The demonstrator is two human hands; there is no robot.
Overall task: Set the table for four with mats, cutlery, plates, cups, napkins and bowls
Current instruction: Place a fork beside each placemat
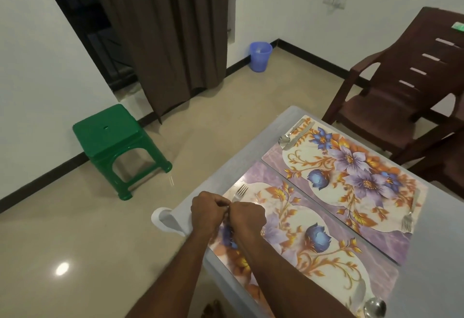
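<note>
Two floral mats lie side by side on the grey table [223,167] in the lower right of the frame, long edges almost touching; the near mat [313,240] runs from the frame's centre down to the lower right, and the far mat [351,174] sits just above and right of it; both hands meet at the near mat's upper-left end, knuckles together, fingers curled; the left hand [208,211] and the right hand [247,218] press against each other over the handle of a fork [240,192], whose tines stick out just above them, pointing to the upper part of the frame; the handle is hidden under the hands, so which hand actually grips it cannot be told; at the near mat's lower-right end a spoon [374,307] rests with its bowl toward the bottom edge, a knife [357,294] just beside it; on the far mat a second fork [408,220] lies at the right-hand end, and another spoon [291,133] and knife [300,135] lie together at the upper-left end; a brown plastic chair [401,87] stands at the upper right, close to the table; a green stool [118,142] sits on the floor at centre left; a blue bin [260,56] stands by the wall at upper centre, beside a brown curtain [163,36].
</note>
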